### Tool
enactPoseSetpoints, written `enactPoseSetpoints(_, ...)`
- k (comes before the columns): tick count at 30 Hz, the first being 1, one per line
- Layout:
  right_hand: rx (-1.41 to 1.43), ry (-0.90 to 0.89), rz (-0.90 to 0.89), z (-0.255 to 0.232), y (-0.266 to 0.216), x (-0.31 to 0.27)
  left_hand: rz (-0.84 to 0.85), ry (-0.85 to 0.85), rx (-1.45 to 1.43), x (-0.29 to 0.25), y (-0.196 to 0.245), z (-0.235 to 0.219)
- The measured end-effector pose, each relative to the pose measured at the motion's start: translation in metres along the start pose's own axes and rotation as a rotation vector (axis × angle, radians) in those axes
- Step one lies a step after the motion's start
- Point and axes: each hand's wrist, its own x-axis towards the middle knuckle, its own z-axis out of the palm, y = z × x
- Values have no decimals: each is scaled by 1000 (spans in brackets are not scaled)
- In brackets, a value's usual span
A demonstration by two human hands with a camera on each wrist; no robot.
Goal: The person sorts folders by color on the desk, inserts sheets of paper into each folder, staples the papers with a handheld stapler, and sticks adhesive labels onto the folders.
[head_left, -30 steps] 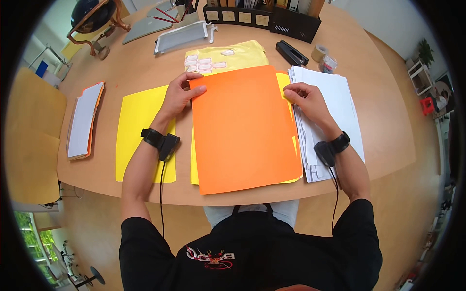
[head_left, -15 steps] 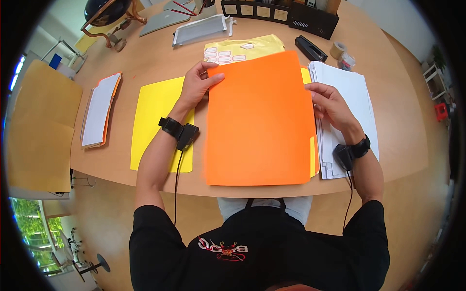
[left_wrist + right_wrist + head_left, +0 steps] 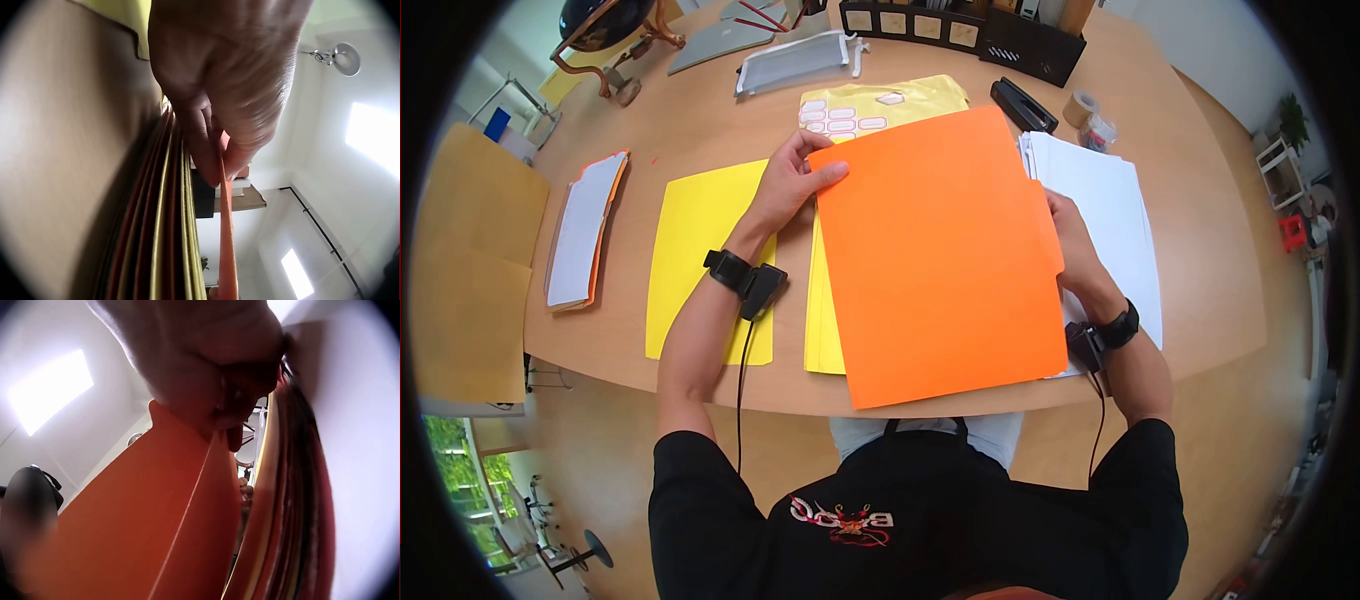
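An orange file folder is held tilted over a stack of folders in the head view. My left hand pinches its upper left corner between thumb and fingers. At its right edge is my right hand, with its fingertips hidden behind the folder in the head view. The right wrist view shows the right hand's fingers curled at the orange folder's edge, where its two leaves part. The left wrist view has the orange folder raised off the layered stack, whose yellow top shows at the left.
A yellow folder lies left of the stack, and white papers lie to its right. Further left is a papers-and-folders pile. Behind are a yellow label-covered packet, a stapler, tape and a black organizer.
My right hand has slid from the upper right edge down and partly behind the folder. The orange folder has tilted, and a tab now shows on its right edge. The left hand keeps its corner.
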Motion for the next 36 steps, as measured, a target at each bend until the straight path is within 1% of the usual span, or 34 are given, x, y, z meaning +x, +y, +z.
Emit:
enactPoseSetpoints(1,-49,-23,-25,-3,4,-1,12,-57,61,-1,3,1)
enactPoseSetpoints(3,-100,-48,-49,-4,6,-2,4,-76,105,-1,6,4)
enactPoseSetpoints(5,-43,9,-65,-4,4,-2,-8,-97,149,-1,5,3)
enactPoseSetpoints(6,-44,9,-65,-3,0,-3,82,-109,249,0,5,1)
enactPoseSetpoints(7,-14,62,51,0,-7,-4,173,-121,350,1,4,0)
enactPoseSetpoints(8,16,115,166,3,-12,-5,175,-123,349,0,4,0)
enactPoseSetpoints(11,-45,132,169,5,-18,-5,183,-85,364,0,4,2)
enactPoseSetpoints(14,-97,111,168,2,-16,-4,205,-83,329,2,-2,-2)
enactPoseSetpoints(16,-86,107,152,-1,-9,-4,271,-79,310,2,-4,-3)
enactPoseSetpoints(17,-74,93,133,-3,-8,-4,273,-87,306,2,-6,-6)
enactPoseSetpoints(18,-77,101,135,-1,-9,-6,184,-94,186,3,-8,-9)
enactPoseSetpoints(19,-120,119,60,2,-10,-7,93,-99,66,3,-11,-12)
enactPoseSetpoints(20,-162,136,-15,5,-11,-9,93,-104,62,5,-14,-13)
enactPoseSetpoints(21,-164,141,-11,5,-14,-9,108,-74,7,6,-15,-13)
enactPoseSetpoints(23,-25,121,226,0,-21,-1,140,-10,-102,8,-18,-11)
enactPoseSetpoints(24,31,160,152,-1,-19,1,104,11,-184,6,-13,-9)
enactPoseSetpoints(25,-25,190,87,-7,-19,4,102,9,-188,4,-10,-6)
enactPoseSetpoints(27,-140,299,36,-21,-22,7,79,97,-364,4,-7,-4)
enactPoseSetpoints(29,-163,297,31,-39,-26,6,86,87,-363,9,-15,-14)
enactPoseSetpoints(30,-285,286,55,-50,-24,6,162,-10,-418,15,-27,-28)
enactPoseSetpoints(31,-407,273,83,-62,-23,4,234,-106,-473,19,-35,-32)
enactPoseSetpoints(32,-667,294,96,-79,-22,2,386,20,-378,22,-49,-28)
enactPoseSetpoints(33,-670,293,103,-95,-19,0,428,62,-374,30,-66,-39)
enactPoseSetpoints(35,-1150,419,244,-127,-9,-3,387,59,-417,28,-66,-36)
enactPoseSetpoints(36,-1153,419,248,-144,-4,-4,352,56,-451,26,-62,-34)
